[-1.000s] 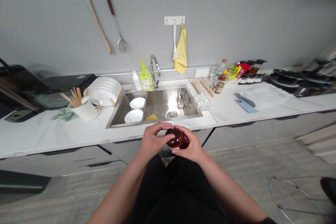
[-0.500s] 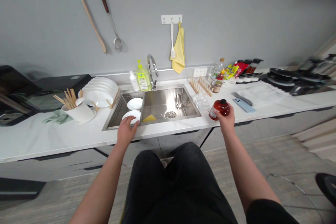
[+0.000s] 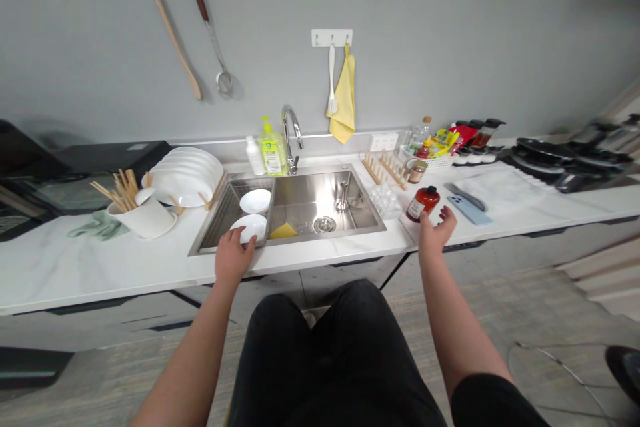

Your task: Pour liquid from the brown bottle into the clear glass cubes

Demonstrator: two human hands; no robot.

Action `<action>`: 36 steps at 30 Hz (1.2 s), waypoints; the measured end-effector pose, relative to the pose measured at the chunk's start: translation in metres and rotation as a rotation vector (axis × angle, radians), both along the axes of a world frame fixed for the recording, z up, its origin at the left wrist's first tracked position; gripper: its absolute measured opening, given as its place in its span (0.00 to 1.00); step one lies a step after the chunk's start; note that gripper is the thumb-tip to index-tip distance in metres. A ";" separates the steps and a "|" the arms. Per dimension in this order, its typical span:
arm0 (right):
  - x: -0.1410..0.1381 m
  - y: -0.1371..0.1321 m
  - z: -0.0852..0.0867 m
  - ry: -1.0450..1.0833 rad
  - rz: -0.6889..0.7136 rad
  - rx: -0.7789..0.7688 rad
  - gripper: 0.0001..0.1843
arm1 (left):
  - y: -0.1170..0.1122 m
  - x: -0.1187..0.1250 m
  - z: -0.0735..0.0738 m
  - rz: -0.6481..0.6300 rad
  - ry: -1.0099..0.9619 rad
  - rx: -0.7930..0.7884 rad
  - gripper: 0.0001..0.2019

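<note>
An amber-red bottle (image 3: 423,203) with a black cap and a white label stands upright on the counter. Close beside it, my right hand (image 3: 436,232) is open, fingers parted and curled a little; whether the thumb still touches the bottle I cannot tell. My left hand (image 3: 234,257) rests at the front left rim of the sink (image 3: 305,240), its fingers apart over the edge of a white bowl (image 3: 250,229). A second white bowl (image 3: 255,201) sits behind that one, both in the rack on the sink's left side. A yellow sponge (image 3: 283,231) lies in the basin.
Left of the sink stand several white plates (image 3: 187,177) and a white holder (image 3: 145,219) of wooden utensils. Behind are a faucet (image 3: 291,133) and a green soap bottle (image 3: 273,153). To the right lie clear plastic (image 3: 385,202), a blue phone (image 3: 469,210) and a jar (image 3: 417,173).
My right hand has let go of the amber-red bottle, its fingers coming off to the right. My left hand has stayed by the bowl, and the view has shifted slightly.
</note>
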State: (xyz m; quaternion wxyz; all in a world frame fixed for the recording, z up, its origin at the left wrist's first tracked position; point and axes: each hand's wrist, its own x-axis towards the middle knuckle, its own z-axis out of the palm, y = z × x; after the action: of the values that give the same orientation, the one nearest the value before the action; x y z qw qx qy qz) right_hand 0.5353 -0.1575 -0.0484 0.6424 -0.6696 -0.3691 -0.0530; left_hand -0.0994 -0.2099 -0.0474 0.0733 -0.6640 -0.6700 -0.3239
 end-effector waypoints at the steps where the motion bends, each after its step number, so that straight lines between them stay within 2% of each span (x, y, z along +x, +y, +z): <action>1: -0.016 -0.011 -0.001 -0.024 -0.007 0.017 0.35 | 0.000 0.000 0.000 0.002 -0.003 -0.004 0.28; 2: -0.035 -0.021 -0.001 -0.055 0.045 0.000 0.28 | 0.000 0.000 0.001 0.005 -0.006 -0.008 0.28; 3: -0.053 -0.029 0.000 -0.084 0.175 -0.044 0.22 | 0.000 0.001 0.001 0.011 -0.011 -0.009 0.27; 4: -0.071 -0.034 0.002 -0.103 0.381 -0.117 0.20 | 0.000 0.001 0.001 0.016 -0.016 -0.012 0.27; 6: -0.100 -0.036 0.008 -0.108 0.825 -0.281 0.22 | 0.000 0.002 0.002 0.026 -0.025 -0.019 0.25; 7: -0.109 -0.034 0.011 -0.102 0.980 -0.353 0.24 | 0.000 0.001 0.002 0.030 -0.030 -0.023 0.24; 8: -0.115 -0.031 0.014 -0.088 1.068 -0.403 0.26 | 0.000 0.001 0.002 0.033 -0.035 -0.027 0.24; 10: -0.118 -0.024 0.020 -0.037 1.108 -0.444 0.28 | -0.001 0.001 0.003 0.037 -0.046 -0.034 0.23; 16: -0.109 -0.024 0.025 0.047 1.065 -0.416 0.33 | -0.002 0.001 0.004 0.056 -0.051 -0.022 0.23; 24: -0.111 -0.023 0.014 0.023 1.068 -0.419 0.32 | -0.003 0.002 0.004 0.058 -0.034 -0.003 0.23; 26: -0.107 -0.023 0.009 0.025 0.997 -0.369 0.30 | -0.003 0.002 0.004 0.059 -0.035 -0.009 0.24; 27: -0.104 -0.022 0.006 0.030 0.889 -0.315 0.28 | -0.003 0.003 0.004 0.059 -0.035 -0.011 0.24; 30: -0.086 -0.019 0.001 0.023 0.353 -0.112 0.23 | -0.003 0.003 0.004 0.059 -0.034 -0.007 0.24; 32: -0.067 -0.015 0.001 -0.014 0.081 -0.038 0.22 | -0.003 0.004 0.004 0.056 -0.031 -0.002 0.23; 36: -0.026 -0.004 0.007 -0.060 -0.116 -0.012 0.23 | -0.003 0.003 0.004 0.057 -0.024 -0.002 0.22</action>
State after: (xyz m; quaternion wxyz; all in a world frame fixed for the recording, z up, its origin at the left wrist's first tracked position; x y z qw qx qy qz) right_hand 0.5098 -0.1610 -0.0415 0.6228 -0.6919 -0.3489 -0.1080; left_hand -0.0963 -0.2132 -0.0433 0.0740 -0.6406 -0.6899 -0.3290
